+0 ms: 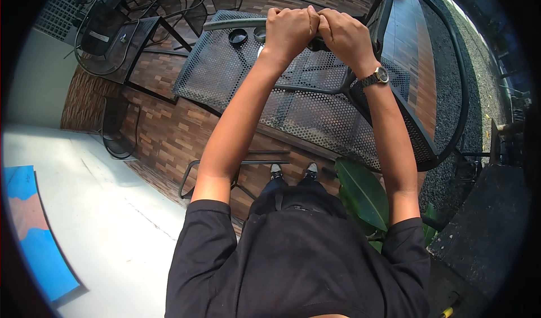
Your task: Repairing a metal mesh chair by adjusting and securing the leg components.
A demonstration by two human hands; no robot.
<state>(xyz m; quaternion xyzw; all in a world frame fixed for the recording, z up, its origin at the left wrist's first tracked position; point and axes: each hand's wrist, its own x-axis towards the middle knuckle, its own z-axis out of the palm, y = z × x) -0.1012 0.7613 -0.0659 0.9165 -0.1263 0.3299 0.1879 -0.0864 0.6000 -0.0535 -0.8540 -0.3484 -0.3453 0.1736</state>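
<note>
My left hand (290, 33) and my right hand (345, 40), a watch on its wrist, are closed side by side, knuckles up, around a greyish metal bar (231, 23) above the far part of a black perforated metal table (208, 84). Just left of my left hand, a round black dish (238, 36) and a second, partly hidden round dish (258, 32) rest on the table. A black tubular chair frame (459, 92) with a perforated panel stands at the table's right side. What the bar joins to is partly hidden by my hands.
Black chairs (118, 132) and another table (129, 70) stand on the wood-patterned floor at left. A white surface (96, 194) with a blue board (39, 233) fills the lower left. A large leaf (363, 194) is near my right arm; gravel (479, 75) borders the deck at right.
</note>
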